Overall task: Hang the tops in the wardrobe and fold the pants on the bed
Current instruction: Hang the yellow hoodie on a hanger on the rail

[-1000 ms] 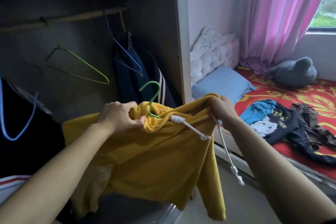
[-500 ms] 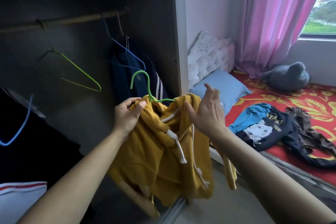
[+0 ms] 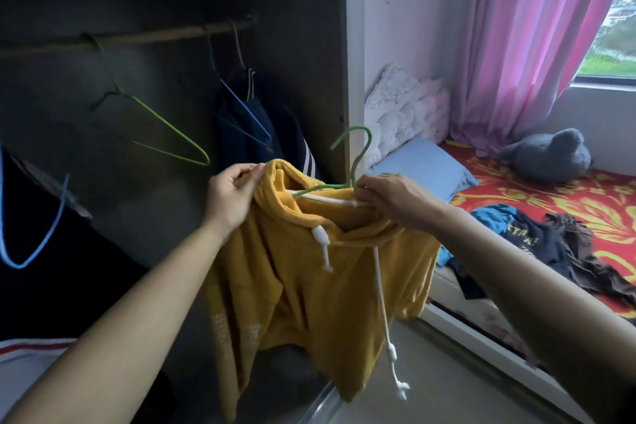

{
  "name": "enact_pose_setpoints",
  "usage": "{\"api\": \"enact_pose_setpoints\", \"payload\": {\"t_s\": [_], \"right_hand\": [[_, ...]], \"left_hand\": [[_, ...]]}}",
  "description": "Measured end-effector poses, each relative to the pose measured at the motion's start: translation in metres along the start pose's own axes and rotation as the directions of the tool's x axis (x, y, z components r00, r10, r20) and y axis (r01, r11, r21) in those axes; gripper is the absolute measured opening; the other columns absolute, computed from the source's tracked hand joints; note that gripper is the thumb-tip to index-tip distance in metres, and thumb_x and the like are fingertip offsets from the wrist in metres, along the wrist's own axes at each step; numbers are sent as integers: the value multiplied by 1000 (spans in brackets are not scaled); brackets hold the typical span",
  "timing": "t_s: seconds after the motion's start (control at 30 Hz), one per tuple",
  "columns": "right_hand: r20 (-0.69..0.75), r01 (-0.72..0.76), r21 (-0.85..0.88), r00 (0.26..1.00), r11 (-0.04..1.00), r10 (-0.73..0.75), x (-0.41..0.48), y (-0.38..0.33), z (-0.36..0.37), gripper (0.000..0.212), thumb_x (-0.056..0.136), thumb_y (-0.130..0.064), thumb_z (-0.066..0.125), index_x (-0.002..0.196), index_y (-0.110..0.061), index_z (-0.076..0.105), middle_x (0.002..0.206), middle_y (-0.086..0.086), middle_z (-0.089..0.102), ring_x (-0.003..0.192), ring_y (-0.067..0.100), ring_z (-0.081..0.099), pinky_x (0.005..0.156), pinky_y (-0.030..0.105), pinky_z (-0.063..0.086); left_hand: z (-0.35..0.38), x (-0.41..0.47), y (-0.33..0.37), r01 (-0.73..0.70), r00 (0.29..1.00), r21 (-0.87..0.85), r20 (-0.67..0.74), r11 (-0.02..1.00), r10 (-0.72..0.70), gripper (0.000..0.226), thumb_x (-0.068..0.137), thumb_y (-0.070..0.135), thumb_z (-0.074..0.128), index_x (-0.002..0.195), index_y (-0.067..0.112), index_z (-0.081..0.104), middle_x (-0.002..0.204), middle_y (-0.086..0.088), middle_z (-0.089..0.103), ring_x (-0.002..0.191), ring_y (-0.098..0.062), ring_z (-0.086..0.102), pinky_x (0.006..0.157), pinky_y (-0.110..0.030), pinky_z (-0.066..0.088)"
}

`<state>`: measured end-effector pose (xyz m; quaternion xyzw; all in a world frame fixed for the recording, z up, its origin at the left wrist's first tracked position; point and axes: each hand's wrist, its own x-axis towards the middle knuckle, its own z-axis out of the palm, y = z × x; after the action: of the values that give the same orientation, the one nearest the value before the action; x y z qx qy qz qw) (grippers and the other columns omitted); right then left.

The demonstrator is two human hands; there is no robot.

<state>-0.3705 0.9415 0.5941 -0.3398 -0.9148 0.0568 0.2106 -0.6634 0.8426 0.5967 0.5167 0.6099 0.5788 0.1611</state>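
At the centre of the frame both forearms reach in from the lower corners and hold up a yellow hoodie (image 3: 309, 286). The left hand (image 3: 234, 196) pinches the left edge of its neck opening between thumb and fingers. The right hand (image 3: 392, 196) is curled over the right edge of the opening, gripping the cloth together with the base of a green hanger (image 3: 354, 162). The hanger's arm lies inside the neck and its hook stands up above the hands. Two white cords (image 3: 382, 303) dangle down the hoodie's front, which hangs in front of the open wardrobe (image 3: 309, 45).

Behind, in the left half of the frame, the wardrobe rail (image 3: 137, 39) carries a bare yellow-green hanger (image 3: 165, 127) and a dark blue top (image 3: 247, 134) on a blue hanger. A pale blue hanger (image 3: 38, 244) shows at the left edge against dark cloth.

At the right, on the bed (image 3: 568, 203) with its red patterned cover, lies a heap of clothes (image 3: 537, 244). Further back are a blue pillow (image 3: 423, 165), a grey soft toy (image 3: 547, 158) and a pink curtain (image 3: 533, 38).
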Motion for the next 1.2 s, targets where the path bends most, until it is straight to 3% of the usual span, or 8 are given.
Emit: {"api": "enact_pose_setpoints", "payload": {"t_s": [0.13,0.3,0.47,0.6,0.83,0.93,1.07,1.2], "right_hand": [[-200,26,89,980,996,-8,14,-22,-5,26,105,-38,41,108,-22,62,96,-1,67,80,17,59,72,40,52],[-204,58,134,979,989,-29,28,-37,-17,28,105,-37,43,107,-19,65,90,0,68,77,17,64,71,47,56],[-174,67,214,984,974,-29,26,-46,-22,30,104,-40,44,110,-23,68,91,-5,69,81,14,65,73,43,57],[49,-46,25,998,999,45,20,-30,-21,28,103,-42,46,109,-29,70,93,-13,67,83,12,62,75,34,54],[125,-180,-226,969,957,212,19,-36,-11,31,104,-39,44,112,-26,70,94,-9,70,83,14,63,66,28,52],[168,-143,-141,972,980,165,28,-64,-9,32,104,-37,46,109,-20,72,94,-4,72,81,13,66,78,38,59],[185,-188,151,970,971,159,49,-97,-6,32,102,-34,51,92,-11,72,75,0,67,67,13,64,71,32,58],[246,-344,555,937,757,246,82,-121,-11,30,97,-27,62,93,1,74,68,6,62,61,17,59,68,33,56]], "left_hand": [[-14,-5,-14,-7,998,248,63,969,-9,93,74,89,37,146,29,37,144,6,43,134,-18,42,110,-44,38],[-22,-28,-37,-67,994,771,-4,633,110,104,63,73,74,146,31,29,149,-5,28,136,-29,29,106,-53,34],[-14,-22,-44,-72,992,685,-24,725,122,28,85,-2,58,105,17,61,101,-2,57,94,-26,60,69,-25,47],[-25,-20,-48,-257,965,514,90,818,247,43,77,-18,49,100,9,74,93,-2,69,84,-14,61,71,2,38],[-32,-15,-76,-144,973,520,230,842,25,33,92,-2,55,117,13,70,120,-1,67,109,-20,62,91,-23,45],[-42,-2,-74,-137,976,607,220,783,0,38,92,-4,48,121,15,66,126,-1,61,115,-23,56,92,-25,40],[-62,21,-48,-327,937,626,118,708,329,35,88,-5,50,115,12,66,119,-5,62,110,-26,56,91,-41,50],[-92,51,-14,-425,851,679,76,598,519,34,86,1,55,117,8,65,116,-10,60,107,-30,56,85,-46,52]]}}
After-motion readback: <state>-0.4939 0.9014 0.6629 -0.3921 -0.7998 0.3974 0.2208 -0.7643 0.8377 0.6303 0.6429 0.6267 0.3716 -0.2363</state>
